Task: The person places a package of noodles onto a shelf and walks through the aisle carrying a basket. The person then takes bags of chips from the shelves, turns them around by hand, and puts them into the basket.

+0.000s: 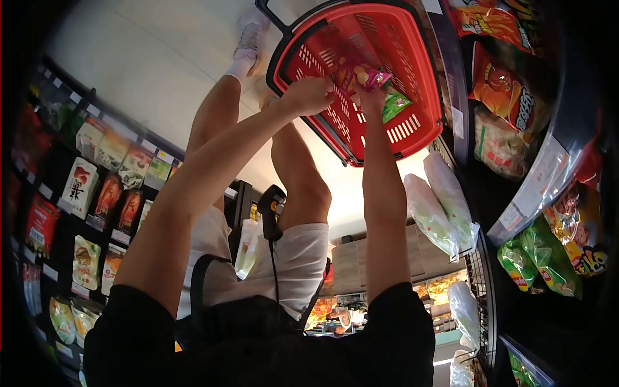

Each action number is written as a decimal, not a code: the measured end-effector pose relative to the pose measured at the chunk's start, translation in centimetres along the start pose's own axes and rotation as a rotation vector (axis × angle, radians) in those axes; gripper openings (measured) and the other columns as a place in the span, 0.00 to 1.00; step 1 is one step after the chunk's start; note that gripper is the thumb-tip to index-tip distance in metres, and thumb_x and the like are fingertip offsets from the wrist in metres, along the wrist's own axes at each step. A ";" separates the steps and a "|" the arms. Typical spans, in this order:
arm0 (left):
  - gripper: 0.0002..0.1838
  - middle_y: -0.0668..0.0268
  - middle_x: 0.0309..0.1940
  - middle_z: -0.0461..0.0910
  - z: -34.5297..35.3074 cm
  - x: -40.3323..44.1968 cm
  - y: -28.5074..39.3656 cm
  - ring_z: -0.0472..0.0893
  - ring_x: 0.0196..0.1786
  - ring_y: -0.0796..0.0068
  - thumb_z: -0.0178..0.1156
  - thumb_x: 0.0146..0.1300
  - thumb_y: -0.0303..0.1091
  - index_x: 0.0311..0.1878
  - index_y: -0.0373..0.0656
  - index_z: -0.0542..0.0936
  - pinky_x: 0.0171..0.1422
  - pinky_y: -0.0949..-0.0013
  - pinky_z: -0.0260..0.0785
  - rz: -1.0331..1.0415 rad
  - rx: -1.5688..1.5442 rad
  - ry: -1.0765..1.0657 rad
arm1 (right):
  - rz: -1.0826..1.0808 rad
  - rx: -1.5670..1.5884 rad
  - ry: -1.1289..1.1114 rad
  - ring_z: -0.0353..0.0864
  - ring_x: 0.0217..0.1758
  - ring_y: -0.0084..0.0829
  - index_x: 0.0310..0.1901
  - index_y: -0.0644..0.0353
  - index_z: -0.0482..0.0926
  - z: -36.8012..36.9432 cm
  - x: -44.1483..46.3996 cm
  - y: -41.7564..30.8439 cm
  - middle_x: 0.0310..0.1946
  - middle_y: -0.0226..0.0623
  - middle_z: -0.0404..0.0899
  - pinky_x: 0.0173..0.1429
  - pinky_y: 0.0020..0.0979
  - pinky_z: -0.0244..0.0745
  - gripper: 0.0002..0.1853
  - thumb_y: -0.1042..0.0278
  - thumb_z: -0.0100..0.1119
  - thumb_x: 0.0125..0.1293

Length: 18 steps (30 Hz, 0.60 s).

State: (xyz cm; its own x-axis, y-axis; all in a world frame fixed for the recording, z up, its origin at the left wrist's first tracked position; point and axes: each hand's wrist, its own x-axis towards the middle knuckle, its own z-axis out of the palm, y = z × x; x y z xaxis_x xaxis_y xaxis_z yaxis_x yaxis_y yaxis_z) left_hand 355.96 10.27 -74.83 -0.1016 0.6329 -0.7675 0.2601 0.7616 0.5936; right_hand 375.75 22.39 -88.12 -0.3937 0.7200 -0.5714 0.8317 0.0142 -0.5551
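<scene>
A red shopping basket (422, 71) with a black rim and handle is at the top centre. Inside it, my right hand (369, 100) is closed on a purple-pink snack packet (353, 77). Beneath that packet and my fingers lies a green packet (394, 105), partly covered. My left hand (308, 97) is closed over the basket's left side, its fingertips beside the purple-pink packet's left edge. Whatever its fingers may hold is too small to tell.
Shelves of packaged food (80, 184) line the left. More snack bags (506, 87) fill the shelves at the right, with white-green bags (432, 213) by a wire rack. My legs and white shoe (250, 39) are left of the basket. Another person (340, 317) appears small at the bottom.
</scene>
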 end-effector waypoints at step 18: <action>0.13 0.56 0.37 0.81 0.5 0.3 0.1 0.81 0.44 0.58 0.54 0.60 0.38 0.42 0.38 0.77 0.50 0.61 0.72 -0.004 0.040 -0.032 | 0.282 -0.402 0.456 0.68 0.51 0.54 0.38 0.64 0.81 -2.7 -2.5 -5.2 0.45 0.53 0.75 0.53 0.46 0.68 0.26 0.53 0.74 0.41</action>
State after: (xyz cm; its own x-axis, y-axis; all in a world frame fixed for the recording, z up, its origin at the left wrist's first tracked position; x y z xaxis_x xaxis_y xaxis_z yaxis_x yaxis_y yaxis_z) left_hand 356.41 10.43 -75.12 -0.0722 0.6246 -0.7776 0.2979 0.7576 0.5808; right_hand 373.48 22.41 -82.17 -0.0086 0.9539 -0.2999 0.9944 -0.0234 -0.1028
